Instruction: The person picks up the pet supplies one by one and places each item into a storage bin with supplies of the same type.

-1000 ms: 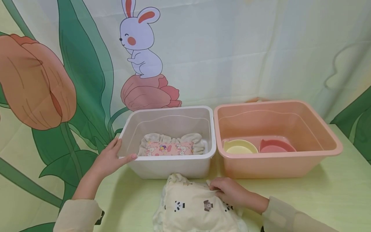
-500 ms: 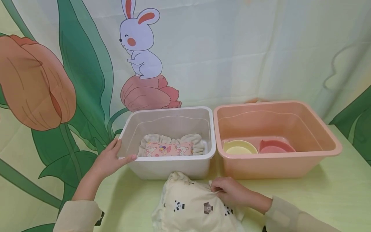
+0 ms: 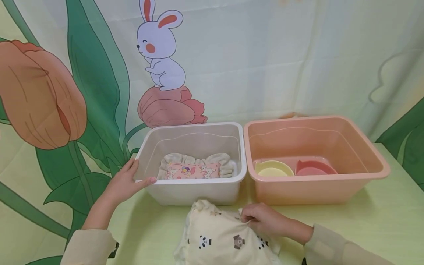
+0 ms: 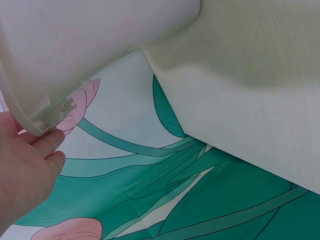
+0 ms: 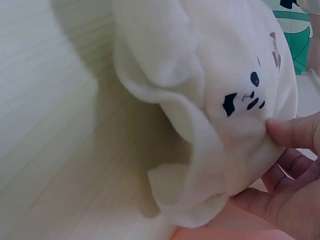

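Change, cushion: over the last half second the cream cushion (image 3: 222, 224) is settling, its far corner now sitting lower and flatter and its animal prints showing slightly nearer the person.
Change, hands: the right hand (image 3: 263, 219) is shifting barely at all, and the left hand (image 3: 127, 184) is keeping its place.
Right hand pose: it is reaching in from the right, its thumb pressing the printed side and its fingers bending behind the edge.
Right grip: it is closing almost fully, pinching the cream cushion by its far right edge.
Left hand pose: it is reaching forward, its thumb lying over the near rim and its fingers hooking over the left rim.
Left grip: it is curling partly closed, holding the white bin (image 3: 195, 193) by its near left corner.
Cushion place: it is lying on the table (image 3: 381, 213), just in front of the white bin.
White bin: it is containing a pink cushion (image 3: 193, 171).
Peach bin (image 3: 308, 191): it is standing just right of the white bin, containing a yellow dish (image 3: 275, 169) and a red dish (image 3: 316, 168).
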Available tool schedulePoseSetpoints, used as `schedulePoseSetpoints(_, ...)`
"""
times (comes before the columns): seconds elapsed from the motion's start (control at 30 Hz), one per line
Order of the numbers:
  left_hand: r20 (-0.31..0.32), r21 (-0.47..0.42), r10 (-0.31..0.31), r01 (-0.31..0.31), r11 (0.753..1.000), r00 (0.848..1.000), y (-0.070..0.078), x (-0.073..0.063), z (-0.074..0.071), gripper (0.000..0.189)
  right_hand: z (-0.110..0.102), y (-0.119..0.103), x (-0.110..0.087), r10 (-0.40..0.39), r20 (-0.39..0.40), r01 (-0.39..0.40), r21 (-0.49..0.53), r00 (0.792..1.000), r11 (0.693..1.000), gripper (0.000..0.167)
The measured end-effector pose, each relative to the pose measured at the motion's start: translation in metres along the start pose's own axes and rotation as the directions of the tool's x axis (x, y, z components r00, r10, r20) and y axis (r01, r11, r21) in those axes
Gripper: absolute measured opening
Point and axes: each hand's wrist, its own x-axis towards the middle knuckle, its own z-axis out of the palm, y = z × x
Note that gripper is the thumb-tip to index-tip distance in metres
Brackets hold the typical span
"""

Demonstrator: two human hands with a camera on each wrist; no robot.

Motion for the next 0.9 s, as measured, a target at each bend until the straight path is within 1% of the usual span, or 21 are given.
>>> schedulePoseSetpoints(0.2, 0.003, -0.001, 0.001, -0.001, 1.0, 1.0, 0.001, -0.001, 0.0, 0.098, -0.007, -0.007, 0.0, 0.028, 0.051, -0.03, 0.037, 0.998, 0.999, 0.023)
schedulePoseSetpoints(0.47, 0.004, -0.016, -0.003, 0.003, 1.0, 1.0, 0.003, -0.003, -0.002, 0.098, -0.015, -0.012, 0.001, -0.029, 0.04, 0.028, 0.007, 0.999, 1.0, 0.023)
schedulePoseSetpoints(0.73, -0.002, -0.011, -0.003, 0.003, 1.0, 1.0, 0.001, -0.002, -0.001, 0.098, -0.019, -0.014, 0.001, -0.085, 0.015, 0.085, -0.025, 0.996, 0.996, 0.025)
schedulePoseSetpoints(0.8, -0.004, -0.01, -0.001, 0.0, 1.0, 1.0, 0.0, -0.001, 0.0, 0.098, -0.019, -0.014, 0.001, -0.092, 0.013, 0.093, -0.029, 0.996, 0.995, 0.025)
schedulePoseSetpoints(0.9, -0.005, -0.009, 0.003, -0.003, 1.0, 1.0, 0.0, -0.001, 0.0, 0.098, -0.021, -0.015, 0.001, -0.081, 0.019, 0.082, -0.021, 0.996, 0.996, 0.024)
